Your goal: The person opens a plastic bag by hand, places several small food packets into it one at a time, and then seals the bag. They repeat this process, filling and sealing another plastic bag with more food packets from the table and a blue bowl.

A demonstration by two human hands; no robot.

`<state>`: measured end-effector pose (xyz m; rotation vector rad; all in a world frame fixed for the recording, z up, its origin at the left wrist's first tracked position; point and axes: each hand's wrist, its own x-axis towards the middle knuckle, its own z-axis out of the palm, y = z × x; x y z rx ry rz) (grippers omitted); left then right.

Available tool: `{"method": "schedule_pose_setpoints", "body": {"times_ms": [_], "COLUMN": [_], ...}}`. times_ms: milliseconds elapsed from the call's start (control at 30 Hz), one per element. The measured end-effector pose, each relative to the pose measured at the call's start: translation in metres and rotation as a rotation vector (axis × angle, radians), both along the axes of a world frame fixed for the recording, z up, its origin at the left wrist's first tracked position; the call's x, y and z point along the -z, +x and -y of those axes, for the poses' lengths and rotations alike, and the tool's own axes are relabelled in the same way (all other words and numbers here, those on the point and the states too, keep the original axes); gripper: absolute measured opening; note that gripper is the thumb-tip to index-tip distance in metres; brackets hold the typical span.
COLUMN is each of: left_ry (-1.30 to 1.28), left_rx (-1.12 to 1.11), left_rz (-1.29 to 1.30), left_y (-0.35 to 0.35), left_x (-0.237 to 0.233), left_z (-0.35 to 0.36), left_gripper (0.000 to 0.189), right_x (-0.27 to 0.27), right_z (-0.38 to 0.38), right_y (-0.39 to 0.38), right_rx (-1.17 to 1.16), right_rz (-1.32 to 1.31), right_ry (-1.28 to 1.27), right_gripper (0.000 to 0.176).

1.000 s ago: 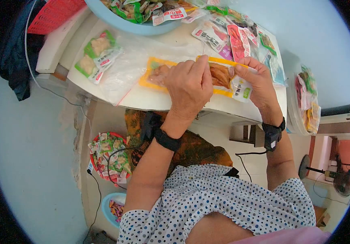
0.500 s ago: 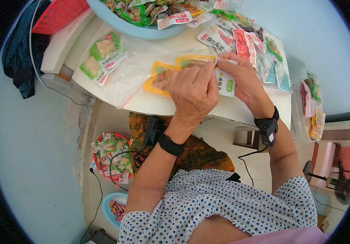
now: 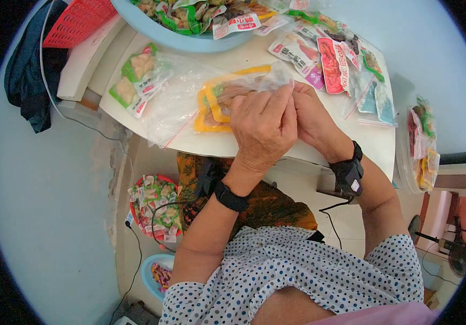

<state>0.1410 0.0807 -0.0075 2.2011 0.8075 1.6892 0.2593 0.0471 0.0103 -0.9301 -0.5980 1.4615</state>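
My left hand point(image 3: 263, 122) and my right hand point(image 3: 315, 116) meet over the table, fingers closed on the edge of a clear plastic zip bag point(image 3: 283, 73). Inside the bag lie yellow-edged snack packets point(image 3: 207, 108), partly covered by my left hand. To the left, a flat clear bag with a red seal line point(image 3: 181, 129) rests on the tabletop. Beside it are green-and-white snack packets point(image 3: 135, 81). Just right of my right hand lie a red-and-white packet point(image 3: 331, 66) and other packets. My fingertips are partly hidden behind the knuckles.
A blue basin point(image 3: 189, 44) heaped with packets stands at the table's back. A clear tub point(image 3: 419, 146) of packets is to the right. On the floor are a red basket point(image 3: 157, 208) of packets and a blue bowl point(image 3: 149, 273). Cables run from both wrist straps.
My hands have drawn closer together at the bag's edge, and the right hand has moved slightly down. The white end of a packet beneath it no longer shows; the yellow-edged packets sit inside the bag.
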Motion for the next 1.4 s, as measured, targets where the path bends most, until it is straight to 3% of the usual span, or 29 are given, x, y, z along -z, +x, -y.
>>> {"method": "schedule_pose_setpoints", "body": {"times_ms": [200,533,600,700,900,1000,1100,1300,1400], "left_ry": [0.043,-0.007,0.022,0.007,-0.082,-0.051,-0.036,-0.102,-0.109], "left_rx": [0.023,0.090,0.007,-0.084,-0.104,-0.114,-0.104,0.029,0.081], "left_rz": [0.044,-0.082,-0.128,-0.173,-0.289,-0.322,-0.310,-0.317,-0.305], "left_y": [0.000,-0.022,-0.035,-0.057,-0.068,-0.066,-0.062,-0.056,-0.051], "left_x": [-0.002,-0.012,-0.008,0.004,0.010,0.016,0.014,0.005,0.006], "left_z": [-0.002,0.012,0.011,0.005,0.015,0.017,0.020,0.035,0.042], "left_gripper": [0.022,0.032,0.034,0.035,0.036,0.037,0.038,0.046,0.047], "right_x": [-0.007,-0.010,-0.001,0.006,0.003,0.002,-0.001,-0.006,-0.013], "right_z": [-0.005,0.001,-0.004,-0.006,0.003,0.002,0.003,0.008,0.009], "right_y": [0.011,-0.004,0.000,0.012,0.008,-0.002,-0.005,0.006,0.016], "right_rx": [-0.132,-0.029,0.001,-0.089,-0.030,0.076,0.103,0.016,-0.051], "right_rz": [0.350,0.318,0.335,0.689,0.604,0.403,0.417,0.766,0.678], "right_ry": [-0.144,-0.048,-0.014,0.033,0.017,-0.034,-0.013,-0.036,-0.149], "right_gripper": [0.019,0.025,0.027,0.029,0.028,0.025,0.025,0.026,0.029]}}
